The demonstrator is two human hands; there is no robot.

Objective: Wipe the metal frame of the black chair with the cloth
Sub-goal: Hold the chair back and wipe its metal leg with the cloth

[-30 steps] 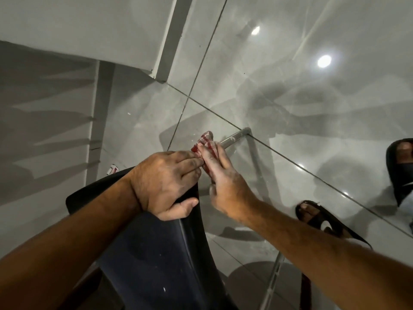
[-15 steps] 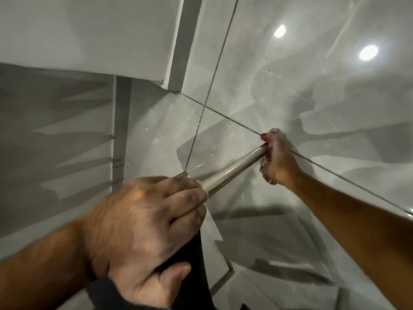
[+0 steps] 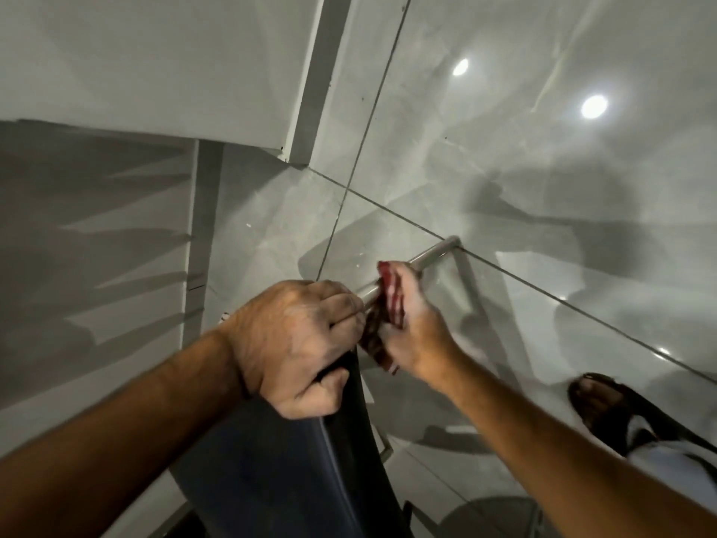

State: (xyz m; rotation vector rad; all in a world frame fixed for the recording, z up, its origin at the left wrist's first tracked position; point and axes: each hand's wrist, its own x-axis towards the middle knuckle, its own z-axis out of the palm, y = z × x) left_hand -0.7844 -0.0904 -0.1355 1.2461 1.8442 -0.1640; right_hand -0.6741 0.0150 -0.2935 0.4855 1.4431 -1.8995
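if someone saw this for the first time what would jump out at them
First the two hands meeting mid-frame: the right hand wraps a red and white cloth around the metal frame tube, which slants up toward the glossy tiled floor. Right beside it, the left hand grips the top edge of the black chair at lower centre. A sandalled foot shows at the right edge.

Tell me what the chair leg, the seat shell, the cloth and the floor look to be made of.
Chair leg: metal tube, brushed silvery sheen.
Seat shell: probably moulded plastic, black, smooth, dull gloss along its curved edge.
Cloth: soft woven fabric, red and white, bunched in the right hand.
Floor: glazed tile, likely; it mirrors lights, with grout lines.
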